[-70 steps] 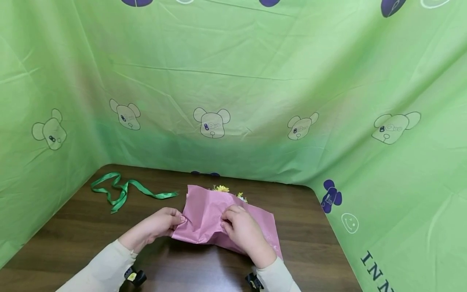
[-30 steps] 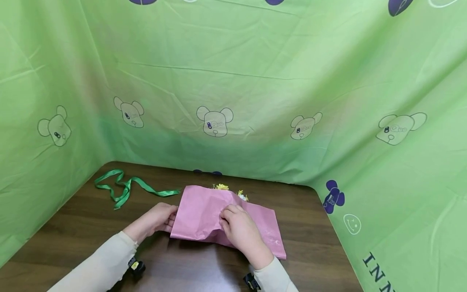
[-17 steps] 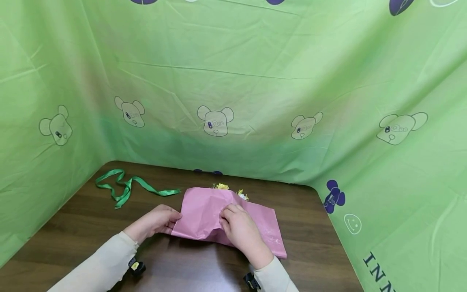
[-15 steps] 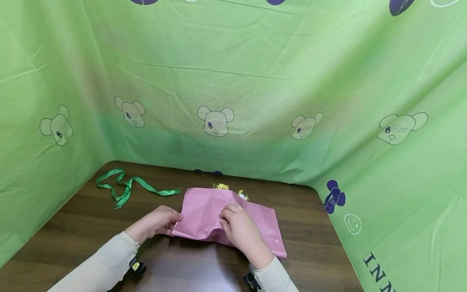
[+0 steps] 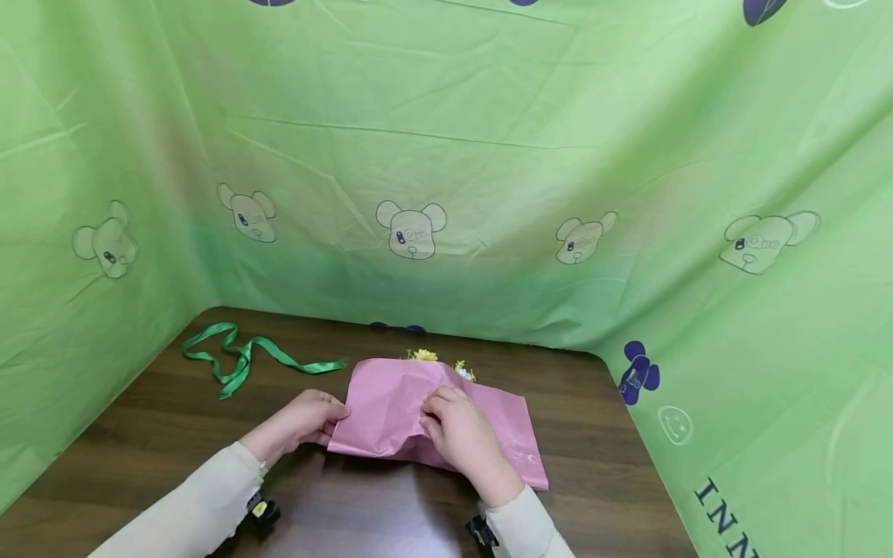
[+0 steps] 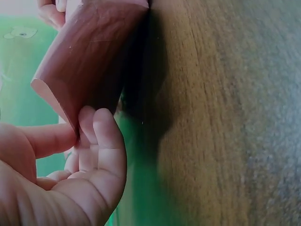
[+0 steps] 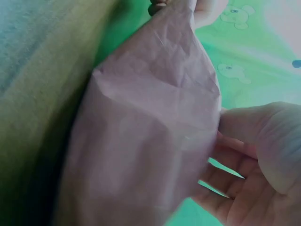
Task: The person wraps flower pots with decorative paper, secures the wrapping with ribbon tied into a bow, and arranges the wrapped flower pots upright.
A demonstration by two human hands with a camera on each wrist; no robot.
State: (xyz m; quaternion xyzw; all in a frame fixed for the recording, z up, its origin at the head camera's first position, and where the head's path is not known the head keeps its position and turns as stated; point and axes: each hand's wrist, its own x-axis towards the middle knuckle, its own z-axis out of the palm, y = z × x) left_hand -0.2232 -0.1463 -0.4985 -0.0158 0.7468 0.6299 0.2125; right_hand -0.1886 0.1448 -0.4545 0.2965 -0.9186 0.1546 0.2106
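A sheet of pink wrapping paper (image 5: 384, 407) lies folded and partly raised off the table, with a yellow flower (image 5: 424, 356) and a small yellow-and-white one (image 5: 463, 372) showing past its far edge. Their stems are hidden under the paper. At the sheet's left edge my left hand (image 5: 307, 418) pinches the paper between thumb and fingers; the left wrist view shows the edge curling up beside the thumb (image 6: 51, 140). My right hand (image 5: 463, 434) pinches a gathered fold near the sheet's middle. In the right wrist view, that hand's fingers (image 7: 235, 174) go partly behind the paper.
A green ribbon (image 5: 240, 364) lies in loose curves at the back left of the brown wooden table (image 5: 600, 465). Green printed cloth (image 5: 488, 170) hangs around the table's back and sides. Both wrists carry small black cameras.
My left hand has shifted its hold on the paper's left edge, its fingers going behind the sheet and the thumb coming back onto it. That side lies smoother. My right hand stays at the fold.
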